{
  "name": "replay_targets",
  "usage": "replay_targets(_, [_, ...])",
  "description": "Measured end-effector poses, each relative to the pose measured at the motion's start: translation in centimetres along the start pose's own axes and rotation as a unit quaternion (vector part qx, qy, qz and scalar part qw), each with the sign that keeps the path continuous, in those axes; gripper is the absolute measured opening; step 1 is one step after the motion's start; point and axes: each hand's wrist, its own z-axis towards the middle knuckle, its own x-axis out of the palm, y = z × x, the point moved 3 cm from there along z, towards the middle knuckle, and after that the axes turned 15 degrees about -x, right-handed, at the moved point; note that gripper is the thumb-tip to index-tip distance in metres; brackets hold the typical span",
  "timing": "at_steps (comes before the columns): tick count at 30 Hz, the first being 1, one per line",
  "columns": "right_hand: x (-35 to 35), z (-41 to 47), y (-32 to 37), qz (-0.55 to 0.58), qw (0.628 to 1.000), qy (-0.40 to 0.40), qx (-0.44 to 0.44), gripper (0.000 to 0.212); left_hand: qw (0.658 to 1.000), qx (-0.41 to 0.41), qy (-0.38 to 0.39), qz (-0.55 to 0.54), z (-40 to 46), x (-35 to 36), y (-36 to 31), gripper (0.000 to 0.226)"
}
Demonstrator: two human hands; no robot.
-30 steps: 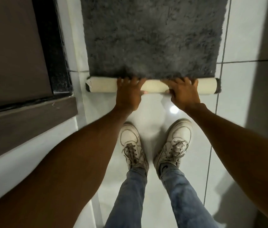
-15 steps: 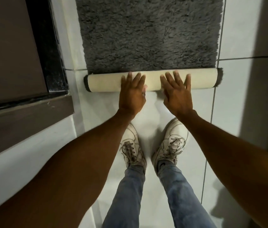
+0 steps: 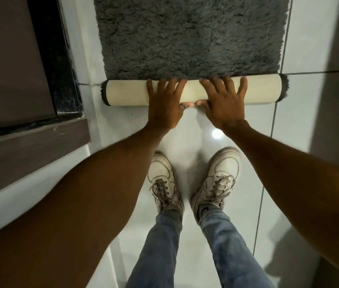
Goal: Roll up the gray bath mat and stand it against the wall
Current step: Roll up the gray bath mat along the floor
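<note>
On the white floor (image 3: 301,113), my left hand (image 3: 164,104) and right hand (image 3: 223,102) lie spread flat on the bath mat's roll (image 3: 127,93), gripping nothing, so I should push evenly to keep the ends aligned.

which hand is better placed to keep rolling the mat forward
Neither clearly: left hand and right hand both lie spread on the middle of the rolled part of the gray bath mat, side by side.

A person in faded blue jeans (image 3: 195,250) and scuffed white lace-up sneakers (image 3: 216,179), arms bare, ring (image 3: 182,105) on left hand (image 3: 164,107)
</note>
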Motion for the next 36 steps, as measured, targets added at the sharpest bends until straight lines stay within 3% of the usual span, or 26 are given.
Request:
replay_targets(5, [-0.7, -1.3, 0.8, 0.034, 0.997, 0.065, -0.009, 0.056, 0.998, 0.002, 0.062, 0.026, -1.4, -0.7, 0.2, 0.071])
replay_targets(8, [-0.7, -1.2, -0.2, 0.068, 0.983, 0.17, -0.008, 0.056, 0.987, 0.01, 0.16, 0.025, -1.3, -0.8, 0.0, 0.071])
replay_targets(11, [-2.1, 1.0, -1.3, 0.128, 0.95, 0.284, -0.016, 0.067, 0.953, -0.018, 0.303, -0.016, 0.9, -1.6, 0.1, 0.082])
replay_targets(13, [-3.4, 2.6, -2.1, 0.166, 0.937, 0.305, -0.034, 0.069, 0.94, -0.04, 0.336, -0.053, 2.4, -2.6, 0.1, 0.088])
replay_targets(15, [-4.5, 3.3, -2.5, 0.166, 0.956, 0.241, -0.029, 0.065, 0.959, -0.051, 0.269, -0.068, 3.4, -3.9, 0.1, 0.083])
replay_targets(18, [-5.7, 2.4, -2.1, 0.097, 0.995, 0.017, 0.011, 0.04, 0.995, -0.02, 0.071, -0.065, 2.8, -5.5, -0.8, 0.047])
replay_targets(20, [-5.0, 0.7, -0.7, 0.057, 0.992, -0.11, -0.006, 0.024, 0.998, -0.007, -0.031, -0.061, 1.4, -5.4, -1.6, 0.024])
replay_targets(21, [-4.4, -0.2, 0.0, 0.049, 0.989, -0.138, -0.019, 0.029, 0.997, 0.003, -0.051, -0.06, 0.8, -4.9, -2.0, 0.028])
replay_targets(24, [-2.1, -1.5, 1.0, 0.049, 0.994, -0.094, -0.037, 0.054, 0.998, 0.015, -0.008, -0.062, -0.8, -2.7, -1.9, 0.057])
replay_targets(27, [-0.5, -0.9, 0.2, 0.006, 0.998, 0.021, -0.054, 0.103, 0.998, 0.047, 0.035, -0.003, -1.0, -1.0, -1.4, 0.099])
replay_targets(29, [-0.5, 0.3, -0.3, -0.014, 0.997, 0.033, -0.062, 0.121, 0.998, 0.063, 0.026, 0.002, 0.0, -0.7, -1.4, 0.11])
replay_targets(33, [-1.0, 2.4, -0.9, -0.041, 0.998, 0.024, -0.046, 0.12, 0.999, 0.043, -0.01, 0.012, 2.4, -0.5, -1.7, 0.103])
replay_targets(36, [-1.1, 2.7, -1.0, -0.048, 0.998, 0.005, -0.039, 0.097, 0.998, 0.034, -0.053, 0.032, 2.9, -0.2, -1.7, 0.083])
